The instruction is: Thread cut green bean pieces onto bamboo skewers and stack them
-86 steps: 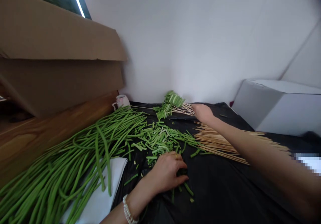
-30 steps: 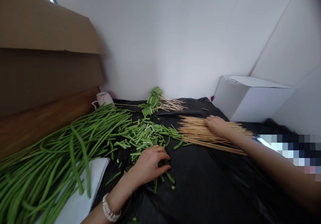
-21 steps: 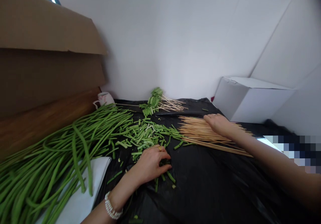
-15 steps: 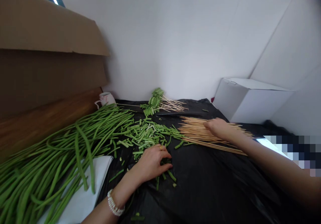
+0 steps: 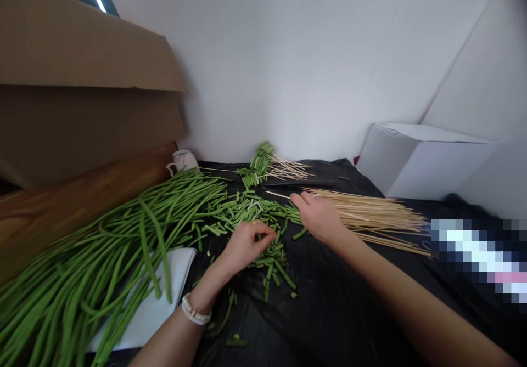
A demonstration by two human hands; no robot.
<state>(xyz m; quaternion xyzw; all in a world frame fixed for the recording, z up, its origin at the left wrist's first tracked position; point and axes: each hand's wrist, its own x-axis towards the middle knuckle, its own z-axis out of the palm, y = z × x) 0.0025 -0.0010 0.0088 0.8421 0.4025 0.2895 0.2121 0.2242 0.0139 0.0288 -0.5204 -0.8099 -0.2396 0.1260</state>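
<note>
Left hand [image 5: 246, 242]: fingers curled in tight, the tips pinched on a short bean piece [image 5: 259, 237]. The hand rests at the near edge of the cut-bean heap [image 5: 251, 210], and a pearl bracelet [image 5: 195, 314] circles the wrist.
Right hand [image 5: 318, 216]: narrow, closed on a single bamboo skewer [image 5: 278, 194]. The bare tip pokes out leftward over the heap's right side.
Bean piece: dark green and short, mostly hidden by the fingers.
Cut-bean heap: short green lengths, some pale at the cut ends, strewn loosely on a black plastic sheet [image 5: 354, 306].
Loose skewers [image 5: 382, 216]: a pale fanned bundle just right of the heap.
Long beans [image 5: 123, 235]: an uncut sheaf left of the heap, partly over a white board [image 5: 164, 295].
Threaded skewers [image 5: 263, 164]: beyond the heap, by the wall.
Cup [image 5: 183, 159]: white, beyond the heap to its left.
</note>
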